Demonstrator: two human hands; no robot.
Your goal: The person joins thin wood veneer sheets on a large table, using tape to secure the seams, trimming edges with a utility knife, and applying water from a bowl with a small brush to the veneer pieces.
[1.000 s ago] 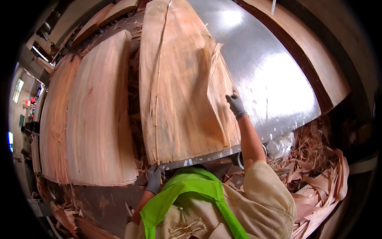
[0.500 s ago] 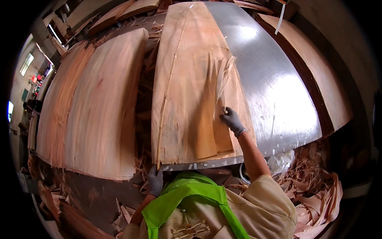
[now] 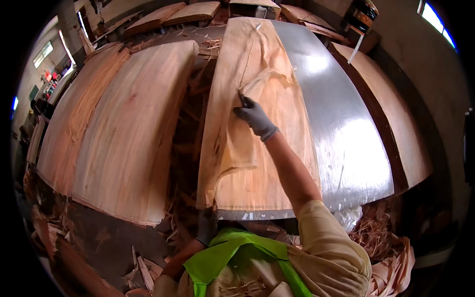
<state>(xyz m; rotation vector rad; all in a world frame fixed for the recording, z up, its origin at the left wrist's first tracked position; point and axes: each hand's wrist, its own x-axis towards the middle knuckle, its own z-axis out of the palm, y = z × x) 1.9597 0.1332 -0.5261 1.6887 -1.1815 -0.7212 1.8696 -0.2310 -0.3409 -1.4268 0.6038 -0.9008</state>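
Observation:
A long pale veneer sheet [image 3: 277, 183] lies along a shiny grey metal-topped table [image 3: 341, 114]. My right hand [image 3: 256, 120], in a grey glove, is closed around a small dark tool [image 3: 242, 98] over the sheet's left half. A thin, creased veneer flap [image 3: 269, 81] is bunched up just beyond that hand. Past the tool, a slender stick [image 3: 247, 54] runs toward the far end; its nearer part is covered. My left hand [image 3: 208, 225], also gloved, is closed at the sheet's near left corner. Shadow hides what its fingers hold.
Tall veneer stacks [image 3: 131, 128] stand left across a scrap-filled gap, and another stack [image 3: 388, 109] stands on the right. Wood shavings [image 3: 378, 232] and a clear plastic bag [image 3: 349, 218] lie at the near right. More stacks [image 3: 193, 12] sit at the back.
My right hand has moved left and farther away across the sheet. The thin veneer has shifted leftward with it, now covering the stick's nearer part. My left hand remains by the near edge.

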